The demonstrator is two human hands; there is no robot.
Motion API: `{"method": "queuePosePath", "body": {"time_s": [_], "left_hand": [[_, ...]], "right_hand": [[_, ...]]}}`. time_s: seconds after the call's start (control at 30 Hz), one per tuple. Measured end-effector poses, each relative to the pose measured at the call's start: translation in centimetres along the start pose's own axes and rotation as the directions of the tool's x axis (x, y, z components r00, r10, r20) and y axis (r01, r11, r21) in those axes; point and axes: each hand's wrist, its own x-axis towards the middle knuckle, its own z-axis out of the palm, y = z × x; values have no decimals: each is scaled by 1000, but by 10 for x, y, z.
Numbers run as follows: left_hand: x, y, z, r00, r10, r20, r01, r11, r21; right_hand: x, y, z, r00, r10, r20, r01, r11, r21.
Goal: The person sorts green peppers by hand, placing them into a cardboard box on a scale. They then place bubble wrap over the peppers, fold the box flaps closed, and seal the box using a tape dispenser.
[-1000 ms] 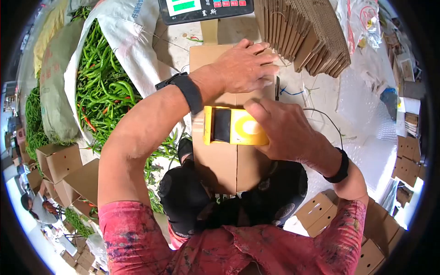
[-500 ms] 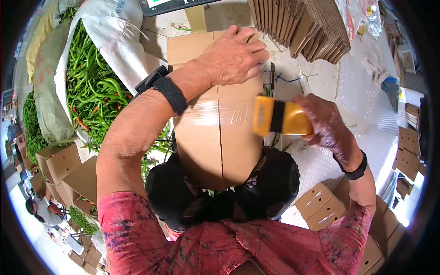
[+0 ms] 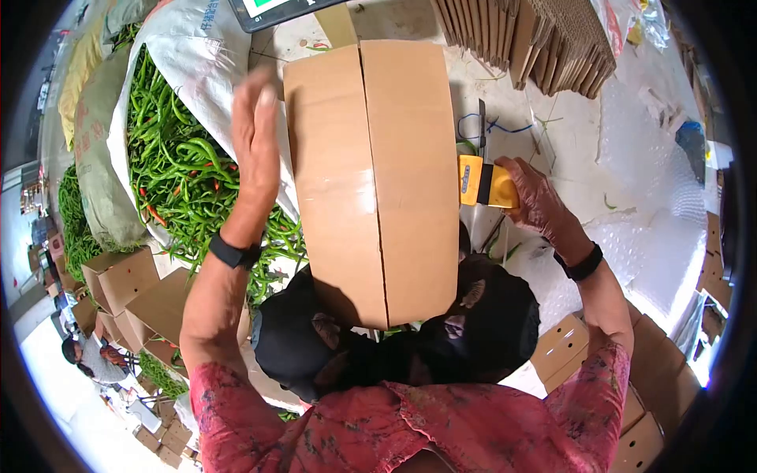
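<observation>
Resting lengthwise on the person's knees [image 3: 489, 315], the cardboard box [image 3: 410, 158] fills the middle of the view with its two top flaps closed and the seam [image 3: 372, 181] running away from the body; a faint glossy band across the flaps looks like clear tape, though the sheen is too weak to be sure. The right hand [image 3: 540, 201] is closed around a yellow tape dispenser [image 3: 482, 181], pressed at the box's right edge, about halfway along. The left hand [image 3: 256, 130] is open and flat, fingers together, palm turned to the box's left wall and just beside it; whether it touches cannot be told. Done well, this step probably wants the flat palm bracing that wall so the box does not slide on the knees, and the dispenser drawn down over the right edge with the tape taut and the flaps butted tight before tearing off. A small blade with a blue cord [image 3: 481, 126] lies on the floor beyond the dispenser, a stack of flat cartons [image 3: 544, 39] behind it, bubble wrap [image 3: 654, 181] to the right. Left of the box, green peppers [image 3: 181, 165] spill from a white sack [image 3: 197, 47], with small folded boxes [image 3: 118, 276] nearer.
</observation>
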Motion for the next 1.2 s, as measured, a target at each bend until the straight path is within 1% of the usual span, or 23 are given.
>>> {"method": "queuePosePath", "body": {"time_s": [0.03, 0.07, 0.13, 0.17, 0.23, 0.27, 0.33, 0.4, 0.47, 0.53, 0.6, 0.67, 0.73, 0.8, 0.83, 0.87, 0.93, 0.97, 1.0, 1.07, 1.1, 1.17, 1.2], "left_hand": [[-32, -35, -6, 893, -417, 168, 448, 856, -257], [-60, -56, -11, 613, -674, 413, 787, 473, -396], [-122, -33, 20, 724, -612, 318, 688, 612, -390], [-118, -27, 19, 721, -614, 321, 692, 609, -388], [-105, -18, 13, 593, -584, 554, 765, 624, -161], [-102, -17, 14, 566, -555, 610, 765, 629, -137], [-100, -17, 21, 542, -517, 663, 788, 586, -188], [-103, -18, 41, 537, -495, 683, 811, 526, -257], [-108, -25, 55, 540, -523, 659, 835, 434, -339], [-106, -42, 46, 530, -607, 592, 845, 320, -429], [-95, -67, 24, 520, -692, 500, 828, 265, -495], [-77, -86, -9, 581, -718, 382, 795, 401, -455], [-70, -98, -36, 790, -551, 268, 605, 772, -196], [-55, -23, -27, 904, -361, 230, 396, 909, -129], [-47, -18, -20, 947, -240, 212, 240, 970, 29], [-40, -16, -14, 971, -116, 211, 76, 979, 189], [-40, -8, -3, 967, -144, 210, 27, 878, 478], [-38, -18, 1, 983, -67, 173, -38, 840, 542], [-40, -20, 1, 982, -74, 177, -35, 839, 543], [-41, -15, 1, 985, -33, 171, -70, 823, 563], [-41, -16, 2, 985, -61, 159, -42, 815, 579], [-40, -17, 3, 985, -69, 161, -39, 810, 586], [-40, -16, 3, 985, -79, 156, -31, 798, 601]], "right_hand": [[0, -2, 3, 1000, -3, -5, 3, 999, 39], [1, -3, 6, 1000, -7, -8, 8, 999, 39], [0, -5, 12, 998, -12, -55, 16, 997, 69], [-4, -9, 12, 999, -8, -53, 12, 997, 71], [-6, -24, -5, 998, -7, -55, 4, 998, -59], [-8, -30, -13, 999, -9, -53, 5, 998, -70], [-25, -50, -33, 999, 50, 6, -49, 992, -112], [-20, -87, -49, 999, 18, -40, -24, 987, -156], [-9, -114, -59, 996, 81, -42, -89, 966, -243], [9, -131, -49, 995, 81, -49, -91, 961, -260], [29, -143, -30, 996, 83, -20, -85, 929, -359], [55, -159, -16, 999, 30, -25, -37, 932, -360], [81, -179, 1, 999, -35, -6, 31, 939, -342], [107, -196, 10, 988, 57, 146, 20, 877, -480], [120, -194, 27, 992, 10, 127, 54, 871, -488], [122, -196, 24, 991, 0, 133, 66, 869, -491], [124, -198, 16, 976, 77, 203, 13, 913, -409], [120, -202, 11, 960, 133, 245, -21, 910, -414], [107, -196, 11, 959, 137, 249, -24, 912, -410], [76, -173, 6, 988, -152, -17, 131, 899, -417], [64, -167, 1, 990, -140, -18, 120, 900, -419], [44, -154, -9, 987, 153, 52, -123, 922, -366], [31, -144, -11, 985, 161, 56, -129, 920, -369]]}}
